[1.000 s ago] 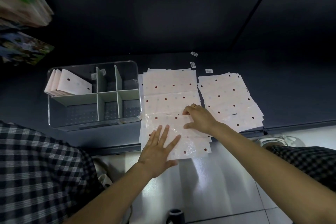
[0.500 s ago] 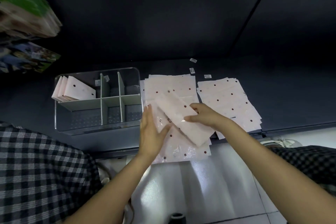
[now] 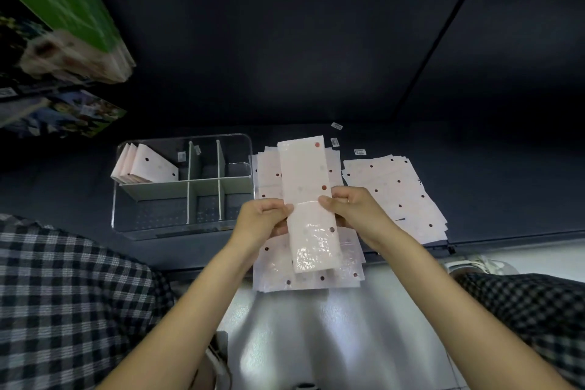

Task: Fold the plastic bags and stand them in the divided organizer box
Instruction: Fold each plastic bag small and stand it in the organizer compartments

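Above the stack, both hands [image 3: 316, 215] pinch the folded bag [image 3: 306, 199].

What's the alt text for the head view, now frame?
Both hands, left hand and right hand, pinch a folded pink dotted bag above flat bag stacks. A clear divided organizer box, left, holds folded bags.

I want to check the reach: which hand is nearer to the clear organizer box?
Left. The left hand pinches the folded bag just beside the organizer box's right wall. The right hand pinches the bag's other edge, farther from the box.
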Demonstrator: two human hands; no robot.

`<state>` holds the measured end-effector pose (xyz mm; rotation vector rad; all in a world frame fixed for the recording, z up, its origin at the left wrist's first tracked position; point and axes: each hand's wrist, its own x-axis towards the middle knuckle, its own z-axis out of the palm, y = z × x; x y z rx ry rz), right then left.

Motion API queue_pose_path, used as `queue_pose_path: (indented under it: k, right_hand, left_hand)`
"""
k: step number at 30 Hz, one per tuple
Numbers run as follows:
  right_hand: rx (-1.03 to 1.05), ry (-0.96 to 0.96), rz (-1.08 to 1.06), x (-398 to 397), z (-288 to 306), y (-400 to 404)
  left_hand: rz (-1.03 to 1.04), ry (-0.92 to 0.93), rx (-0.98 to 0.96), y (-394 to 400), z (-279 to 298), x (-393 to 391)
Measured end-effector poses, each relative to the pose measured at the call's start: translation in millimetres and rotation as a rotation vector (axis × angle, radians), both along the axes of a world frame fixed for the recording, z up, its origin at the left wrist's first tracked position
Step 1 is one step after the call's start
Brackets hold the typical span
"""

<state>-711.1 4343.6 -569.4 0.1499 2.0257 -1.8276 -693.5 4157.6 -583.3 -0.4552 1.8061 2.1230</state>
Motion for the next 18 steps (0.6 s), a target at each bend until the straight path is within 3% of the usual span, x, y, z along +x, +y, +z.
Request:
queue_pose_path:
  k: [4,12,18]
  right_hand:
    - [-0.015,0.023,0.002,2.7,8.8,2.9]
    - [-0.239,0.048,-0.093,8.9,16.0,-4.6]
    - [-0.176,0.175,-0.093,11.5,19.1,-10.1]
  left_hand:
    - [-0.022,0.043,0.008,-5.9,9.3,-2.1]
    - [0.059,0.04,0.171,-12.8,23.9,-1.1]
    - [0.019,0.044,0.17,-15.4,28.9,0.4]
